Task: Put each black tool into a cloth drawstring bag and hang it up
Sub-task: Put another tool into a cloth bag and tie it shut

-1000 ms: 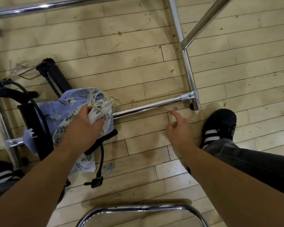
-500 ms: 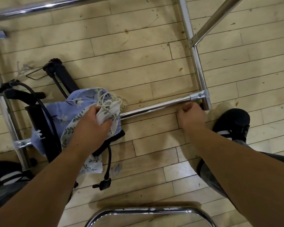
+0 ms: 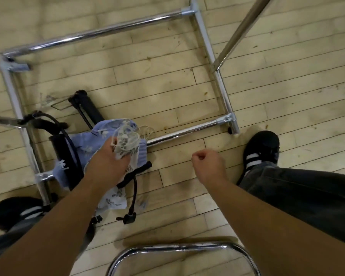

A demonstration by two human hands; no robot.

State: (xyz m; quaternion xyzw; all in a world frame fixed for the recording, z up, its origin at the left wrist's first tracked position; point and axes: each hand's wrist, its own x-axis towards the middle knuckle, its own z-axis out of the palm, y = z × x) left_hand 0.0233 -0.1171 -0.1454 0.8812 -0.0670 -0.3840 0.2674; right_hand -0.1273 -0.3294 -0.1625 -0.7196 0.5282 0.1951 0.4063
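Left grip, centre-left of frame, clutched a bunched white leaf-print drawstring bag. Blue floral bag lay just behind it on the wooden floor, draped over a black hose tool at left beside the chrome rack base. Second black tool stuck out above the bags. Right grip, centre-right, hung over the floor with fingers curled and nothing visible in it. Black shoe at right.
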